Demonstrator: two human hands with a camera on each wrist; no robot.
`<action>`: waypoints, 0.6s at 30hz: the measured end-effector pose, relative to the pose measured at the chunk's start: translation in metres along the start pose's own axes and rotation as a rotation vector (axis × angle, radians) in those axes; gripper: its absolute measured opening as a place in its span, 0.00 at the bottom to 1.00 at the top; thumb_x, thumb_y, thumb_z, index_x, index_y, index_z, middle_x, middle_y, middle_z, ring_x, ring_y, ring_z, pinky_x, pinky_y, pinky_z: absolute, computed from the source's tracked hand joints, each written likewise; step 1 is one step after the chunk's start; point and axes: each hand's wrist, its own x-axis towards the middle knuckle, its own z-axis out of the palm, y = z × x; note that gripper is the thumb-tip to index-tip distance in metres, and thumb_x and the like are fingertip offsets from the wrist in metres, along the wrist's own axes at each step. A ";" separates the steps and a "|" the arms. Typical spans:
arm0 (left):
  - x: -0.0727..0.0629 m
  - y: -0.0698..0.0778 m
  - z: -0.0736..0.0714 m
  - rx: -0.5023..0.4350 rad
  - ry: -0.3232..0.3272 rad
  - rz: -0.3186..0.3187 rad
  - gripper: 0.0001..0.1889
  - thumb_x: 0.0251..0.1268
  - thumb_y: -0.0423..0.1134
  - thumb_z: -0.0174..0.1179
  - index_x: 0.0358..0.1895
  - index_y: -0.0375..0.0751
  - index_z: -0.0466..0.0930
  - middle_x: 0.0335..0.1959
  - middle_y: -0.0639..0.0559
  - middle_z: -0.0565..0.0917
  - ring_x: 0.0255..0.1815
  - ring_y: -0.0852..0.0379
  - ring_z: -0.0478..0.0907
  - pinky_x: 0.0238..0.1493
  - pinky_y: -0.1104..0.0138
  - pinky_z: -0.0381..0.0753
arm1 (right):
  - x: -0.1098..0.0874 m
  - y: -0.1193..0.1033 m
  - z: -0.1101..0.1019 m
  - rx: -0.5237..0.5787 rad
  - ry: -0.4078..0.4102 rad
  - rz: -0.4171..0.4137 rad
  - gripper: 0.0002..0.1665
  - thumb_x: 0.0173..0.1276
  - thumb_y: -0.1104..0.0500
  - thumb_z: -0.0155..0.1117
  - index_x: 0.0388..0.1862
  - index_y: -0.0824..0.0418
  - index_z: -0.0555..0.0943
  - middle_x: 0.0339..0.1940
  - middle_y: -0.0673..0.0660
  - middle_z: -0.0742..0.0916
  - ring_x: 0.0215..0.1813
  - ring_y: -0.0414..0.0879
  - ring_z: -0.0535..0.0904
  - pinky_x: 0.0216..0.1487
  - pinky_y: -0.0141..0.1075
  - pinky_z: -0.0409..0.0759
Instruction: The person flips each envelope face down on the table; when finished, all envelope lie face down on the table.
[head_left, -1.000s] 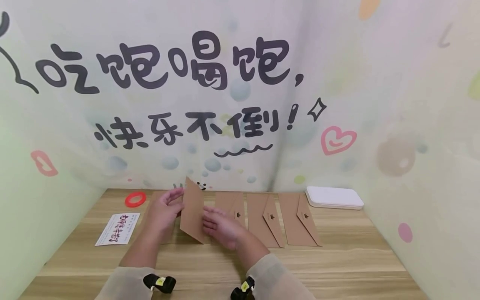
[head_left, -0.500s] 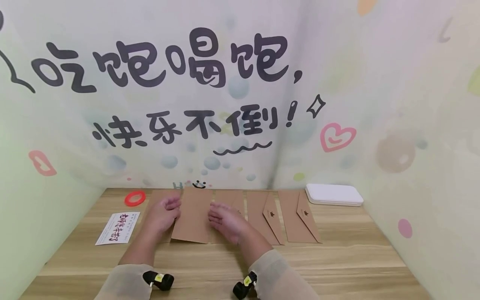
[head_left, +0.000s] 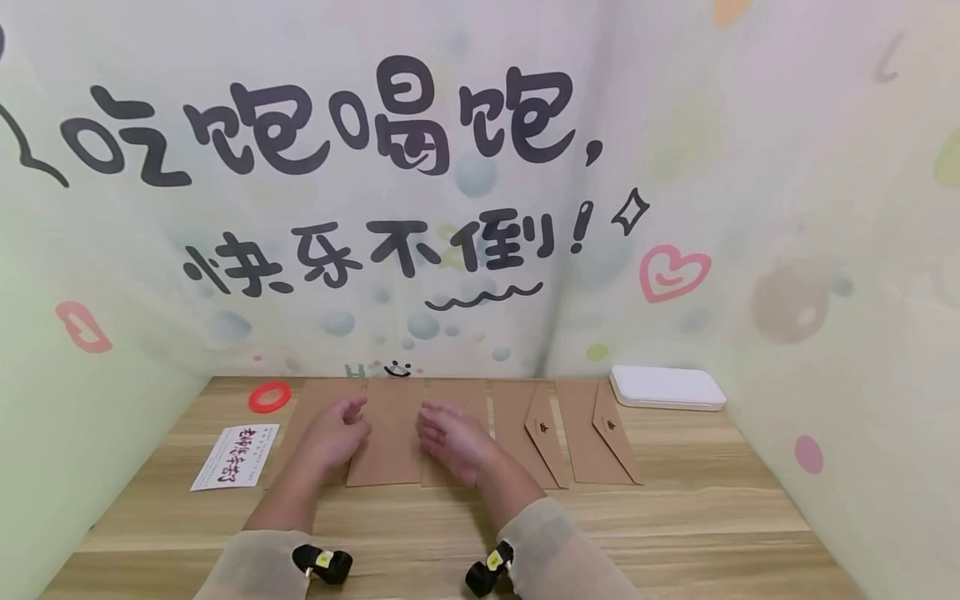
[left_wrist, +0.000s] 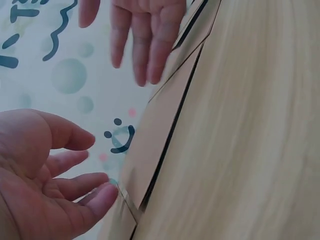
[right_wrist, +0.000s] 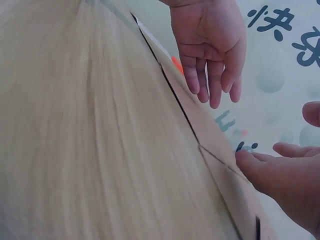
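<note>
Loosely spread and gripping nothing, your left hand [head_left: 337, 435] and right hand [head_left: 459, 443] are flanking the flat envelope [head_left: 393, 437] at its nine and three o'clock, apparently for aligning it with its neighbours [head_left: 512, 437].

Card fine print [head_left: 235, 457] too small; hands [head_left: 337, 435] partly hide envelopes [head_left: 392, 442].

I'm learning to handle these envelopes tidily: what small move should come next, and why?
Probably have the right hand pinch the middle envelope by its edge, ready to turn it. That hand looks empty and is close by; the left hand looks empty too. The envelope second from the left lies flat, plain side up, while the rightmost envelope shows its flap.
</note>
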 end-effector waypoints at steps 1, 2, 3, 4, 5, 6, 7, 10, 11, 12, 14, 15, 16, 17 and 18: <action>0.000 0.001 0.001 -0.014 0.010 0.000 0.31 0.77 0.39 0.54 0.80 0.37 0.67 0.79 0.31 0.71 0.80 0.32 0.69 0.80 0.39 0.70 | -0.001 -0.003 0.000 -0.019 -0.005 -0.017 0.38 0.86 0.56 0.51 0.85 0.73 0.55 0.86 0.75 0.61 0.88 0.69 0.56 0.87 0.59 0.59; 0.000 0.003 0.001 -0.037 0.020 -0.004 0.31 0.77 0.39 0.54 0.81 0.39 0.66 0.81 0.33 0.70 0.81 0.33 0.68 0.81 0.40 0.70 | -0.002 -0.006 0.000 -0.032 -0.005 -0.034 0.38 0.86 0.56 0.51 0.85 0.72 0.55 0.87 0.74 0.62 0.88 0.69 0.56 0.87 0.59 0.59; 0.000 0.004 0.002 -0.070 0.030 -0.003 0.32 0.77 0.39 0.54 0.82 0.41 0.65 0.82 0.35 0.68 0.82 0.34 0.67 0.81 0.40 0.70 | -0.003 -0.010 0.000 -0.050 -0.003 -0.058 0.38 0.86 0.56 0.51 0.85 0.73 0.55 0.86 0.74 0.62 0.88 0.69 0.57 0.87 0.59 0.61; 0.000 0.006 0.004 -0.108 0.038 -0.004 0.32 0.78 0.40 0.54 0.82 0.43 0.65 0.83 0.37 0.67 0.83 0.35 0.66 0.81 0.41 0.70 | -0.005 -0.014 0.000 -0.066 0.003 -0.077 0.38 0.86 0.56 0.51 0.85 0.72 0.56 0.86 0.73 0.64 0.88 0.69 0.58 0.86 0.60 0.62; 0.000 0.008 0.005 -0.150 0.044 -0.004 0.32 0.78 0.40 0.54 0.83 0.44 0.64 0.84 0.39 0.66 0.84 0.36 0.65 0.81 0.41 0.70 | -0.006 -0.019 0.000 -0.087 0.013 -0.097 0.37 0.85 0.56 0.51 0.85 0.72 0.58 0.85 0.72 0.66 0.87 0.69 0.59 0.86 0.60 0.63; 0.000 0.010 0.007 -0.191 0.048 0.003 0.32 0.78 0.39 0.54 0.83 0.44 0.63 0.85 0.40 0.66 0.84 0.36 0.65 0.81 0.41 0.70 | -0.008 -0.023 -0.001 -0.113 0.028 -0.113 0.36 0.85 0.56 0.52 0.84 0.71 0.60 0.84 0.71 0.68 0.86 0.68 0.62 0.85 0.60 0.66; 0.000 0.012 0.009 -0.230 0.048 0.012 0.32 0.78 0.39 0.54 0.83 0.44 0.63 0.85 0.40 0.65 0.84 0.37 0.65 0.81 0.42 0.70 | -0.009 -0.027 -0.003 -0.129 0.047 -0.124 0.35 0.85 0.56 0.52 0.83 0.70 0.62 0.82 0.69 0.70 0.84 0.67 0.65 0.84 0.60 0.67; 0.002 0.016 0.018 -0.284 0.037 0.030 0.32 0.79 0.38 0.54 0.83 0.43 0.63 0.85 0.41 0.64 0.85 0.37 0.63 0.83 0.42 0.67 | -0.013 -0.035 -0.012 -0.157 0.096 -0.120 0.32 0.85 0.55 0.53 0.82 0.65 0.66 0.80 0.66 0.75 0.80 0.62 0.72 0.82 0.59 0.70; 0.002 0.018 0.022 -0.289 0.034 0.035 0.32 0.79 0.38 0.54 0.83 0.42 0.63 0.85 0.40 0.65 0.85 0.36 0.63 0.83 0.42 0.66 | -0.014 -0.037 -0.016 -0.162 0.106 -0.113 0.32 0.85 0.54 0.53 0.82 0.64 0.66 0.80 0.66 0.75 0.79 0.61 0.72 0.82 0.58 0.70; 0.002 0.019 0.025 -0.286 0.034 0.039 0.31 0.78 0.37 0.54 0.82 0.42 0.63 0.85 0.40 0.65 0.85 0.36 0.63 0.84 0.42 0.66 | -0.016 -0.038 -0.021 -0.168 0.112 -0.106 0.32 0.85 0.54 0.52 0.82 0.64 0.66 0.80 0.66 0.75 0.79 0.61 0.72 0.82 0.58 0.71; 0.003 0.022 0.032 -0.278 0.034 0.045 0.31 0.78 0.37 0.53 0.82 0.42 0.64 0.85 0.39 0.66 0.85 0.35 0.64 0.83 0.41 0.66 | -0.018 -0.041 -0.031 -0.178 0.113 -0.088 0.33 0.86 0.53 0.52 0.83 0.64 0.64 0.81 0.68 0.74 0.79 0.64 0.72 0.81 0.59 0.72; 0.004 0.024 0.036 -0.282 0.035 0.046 0.31 0.78 0.37 0.54 0.82 0.42 0.65 0.84 0.39 0.66 0.84 0.35 0.64 0.83 0.42 0.66 | -0.020 -0.041 -0.037 -0.184 0.114 -0.078 0.33 0.86 0.53 0.51 0.84 0.64 0.63 0.82 0.69 0.73 0.80 0.65 0.71 0.80 0.59 0.73; 0.004 0.026 0.040 -0.283 0.037 0.047 0.31 0.78 0.37 0.54 0.81 0.42 0.65 0.84 0.39 0.67 0.84 0.35 0.65 0.83 0.42 0.67 | -0.021 -0.042 -0.042 -0.183 0.110 -0.069 0.34 0.86 0.53 0.51 0.84 0.64 0.61 0.82 0.70 0.71 0.81 0.67 0.69 0.80 0.59 0.72; 0.005 0.029 0.043 -0.289 0.037 0.049 0.31 0.78 0.37 0.54 0.81 0.41 0.66 0.84 0.39 0.67 0.83 0.35 0.66 0.82 0.42 0.67 | -0.023 -0.043 -0.048 -0.185 0.111 -0.062 0.34 0.86 0.53 0.51 0.84 0.64 0.60 0.83 0.71 0.70 0.81 0.68 0.68 0.80 0.59 0.72; 0.005 0.031 0.047 -0.295 0.036 0.050 0.31 0.77 0.37 0.55 0.81 0.41 0.66 0.83 0.39 0.68 0.83 0.35 0.66 0.82 0.42 0.68 | -0.024 -0.043 -0.053 -0.191 0.113 -0.059 0.35 0.86 0.53 0.51 0.85 0.65 0.60 0.83 0.73 0.70 0.81 0.68 0.68 0.80 0.59 0.73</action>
